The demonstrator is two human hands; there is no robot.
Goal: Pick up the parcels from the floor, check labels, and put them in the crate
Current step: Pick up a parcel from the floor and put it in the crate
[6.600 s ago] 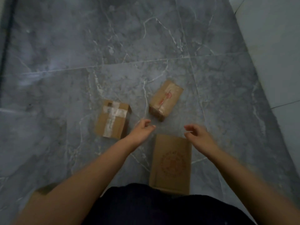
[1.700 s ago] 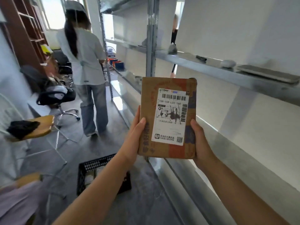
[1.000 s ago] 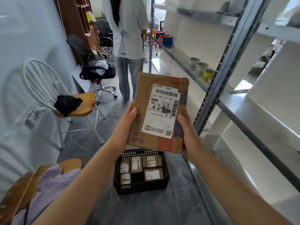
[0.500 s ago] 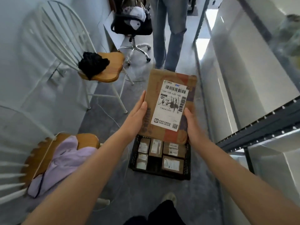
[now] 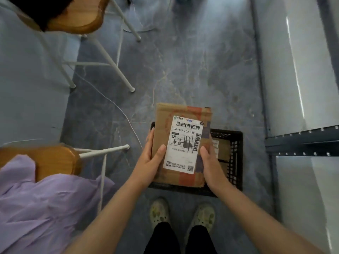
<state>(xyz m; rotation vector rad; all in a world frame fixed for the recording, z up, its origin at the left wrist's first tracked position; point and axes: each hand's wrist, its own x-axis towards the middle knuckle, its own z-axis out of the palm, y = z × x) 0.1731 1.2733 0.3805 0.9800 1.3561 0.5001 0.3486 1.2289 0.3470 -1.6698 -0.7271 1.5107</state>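
Note:
I hold a flat brown cardboard parcel (image 5: 180, 143) label side up, its white shipping label with barcodes facing me. My left hand (image 5: 149, 162) grips its left edge with the thumb on the label's side. My right hand (image 5: 211, 162) grips its right edge. The parcel hangs directly over a black plastic crate (image 5: 235, 158) on the grey floor and hides most of it. On the crate's right side, parts of other brown parcels (image 5: 221, 145) show inside.
Two white-legged wooden chairs stand at left: one (image 5: 73, 17) with a dark item at the top, one (image 5: 45, 162) with a lilac garment (image 5: 42, 208) nearer. A thin white cord (image 5: 117, 107) runs across the floor. Metal shelving (image 5: 300, 140) lines the right. My shoes (image 5: 181, 213) are just before the crate.
My view has tilted down from the aisle to the floor. The parcel, gripped by both hands, has come down from chest height to just over the crate.

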